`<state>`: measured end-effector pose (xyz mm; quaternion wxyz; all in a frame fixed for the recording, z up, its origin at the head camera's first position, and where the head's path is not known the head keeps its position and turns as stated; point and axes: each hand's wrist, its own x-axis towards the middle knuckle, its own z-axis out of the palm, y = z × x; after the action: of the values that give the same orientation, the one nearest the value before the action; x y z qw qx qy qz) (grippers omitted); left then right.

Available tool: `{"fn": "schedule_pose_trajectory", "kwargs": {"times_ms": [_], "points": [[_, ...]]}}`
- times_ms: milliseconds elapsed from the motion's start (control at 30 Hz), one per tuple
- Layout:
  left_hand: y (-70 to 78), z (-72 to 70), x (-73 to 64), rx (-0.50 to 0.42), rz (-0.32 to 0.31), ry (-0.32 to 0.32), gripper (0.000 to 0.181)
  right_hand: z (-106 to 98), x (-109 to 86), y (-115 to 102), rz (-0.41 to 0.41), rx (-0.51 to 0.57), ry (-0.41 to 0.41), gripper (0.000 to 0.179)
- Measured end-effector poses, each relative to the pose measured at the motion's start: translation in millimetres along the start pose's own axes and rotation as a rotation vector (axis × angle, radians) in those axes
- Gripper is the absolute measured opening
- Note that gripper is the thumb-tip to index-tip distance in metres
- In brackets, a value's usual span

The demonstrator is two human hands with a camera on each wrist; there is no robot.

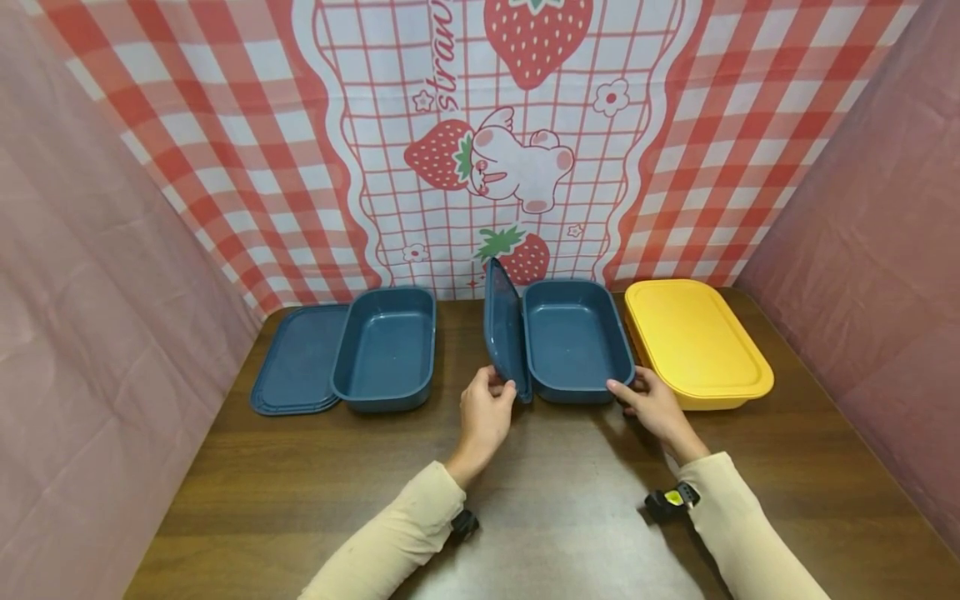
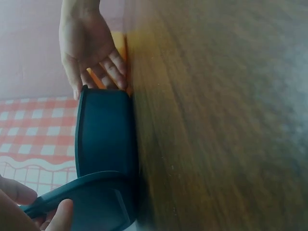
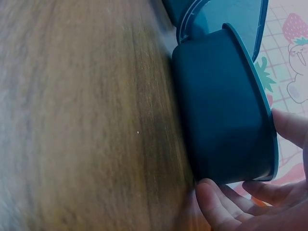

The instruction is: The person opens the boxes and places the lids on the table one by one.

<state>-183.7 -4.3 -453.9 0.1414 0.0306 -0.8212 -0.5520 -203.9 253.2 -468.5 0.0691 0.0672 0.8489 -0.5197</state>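
Note:
In the head view my left hand (image 1: pixel 486 410) pinches the near edge of a dark blue lid (image 1: pixel 507 333). This lid stands nearly upright on its edge, close along the left side of an uncovered blue food container (image 1: pixel 573 393). At the container's near right corner is my right hand (image 1: pixel 654 410). The right wrist view has its thumb on the container's rim and its fingers (image 3: pixel 210 192) against the outer wall. Thumb and fingers of the left hand lie on opposite faces of the lid (image 2: pixel 91 204) in the left wrist view. The uncovered container looks hollow inside.
Farther left, a second uncovered blue container (image 1: pixel 384 402) partly overlaps a flat blue lid (image 1: pixel 300 358). Close by my right hand stands a yellow container with its lid (image 1: pixel 697 337) on. A checked strawberry cloth (image 1: pixel 262 142) hangs behind the wooden table (image 1: pixel 555 517); pink cloth hangs at both sides.

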Motion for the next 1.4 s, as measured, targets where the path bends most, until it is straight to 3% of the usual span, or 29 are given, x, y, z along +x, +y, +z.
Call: {"fn": "schedule_pose_trajectory", "kwargs": {"times_ms": [300,633,1167,1400], "points": [[-2.7,0.8,-2.7,-0.022,-0.043,-0.021,0.023,0,1.7,1,-0.002,-0.005,0.016,0.077],[-4.5,1.8,-5.9,-0.053,-0.041,-0.003,0.021,-1,4.0,4,-0.009,-0.013,0.015,0.077],[-8.8,3.8,-10.4,-0.21,-0.181,-0.042,0.021,2,1.9,5,0.0,-0.007,0.034,0.076],[-12.2,3.6,-10.1,-0.24,-0.208,-0.006,0.02,2,3.6,5,-0.015,-0.002,0.038,0.073]]}}
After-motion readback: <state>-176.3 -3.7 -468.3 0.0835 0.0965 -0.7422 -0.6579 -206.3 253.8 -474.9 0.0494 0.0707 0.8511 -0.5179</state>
